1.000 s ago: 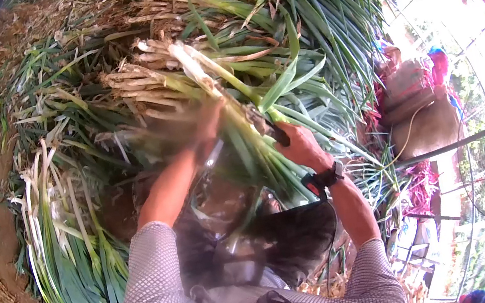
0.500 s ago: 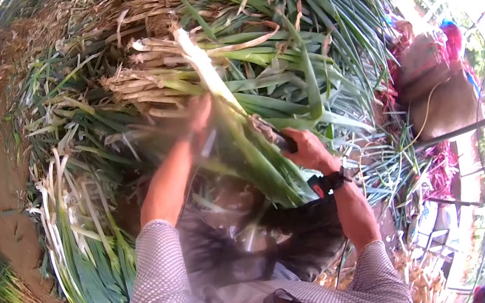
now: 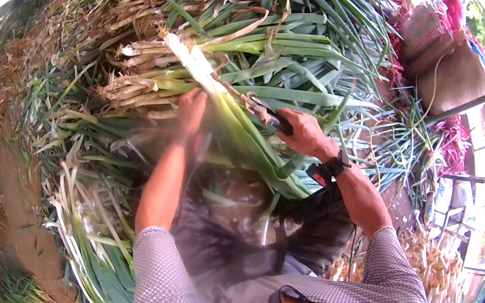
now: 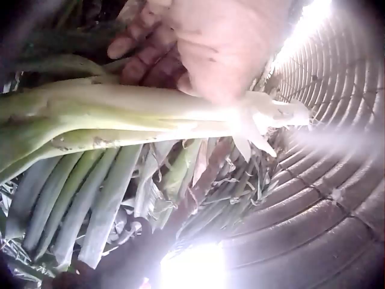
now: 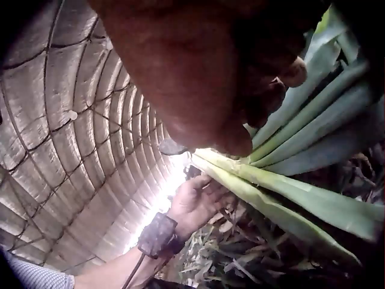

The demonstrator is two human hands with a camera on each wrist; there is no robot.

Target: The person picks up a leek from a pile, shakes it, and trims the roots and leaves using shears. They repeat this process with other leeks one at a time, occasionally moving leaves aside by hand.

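Note:
In the head view my left hand (image 3: 190,114) grips a thick green onion (image 3: 197,63) along its pale stalk. The white root end points up and away, and the green leaves trail toward my lap. Fingers curl behind the stalk in the left wrist view, where the hand (image 4: 216,48) covers part of the white shank. My right hand (image 3: 303,131) holds a dark-handled tool (image 3: 258,109) with a thin brownish shaft, close alongside the onion. From the right wrist, that hand (image 5: 180,78) is dark and hides most of the tool.
Beyond my hands lies a big heap of green onions (image 3: 321,10), with a bundle of pale roots (image 3: 136,89) at its near side. More onions (image 3: 87,241) lie at the left beside bare soil (image 3: 26,220). Sacks (image 3: 440,67) with pink netting stand at the right.
The head view has shifted, so the surroundings appear farther right. The onion's leaves, spread near my right hand earlier, now hang together toward my lap. Both hands keep their holds.

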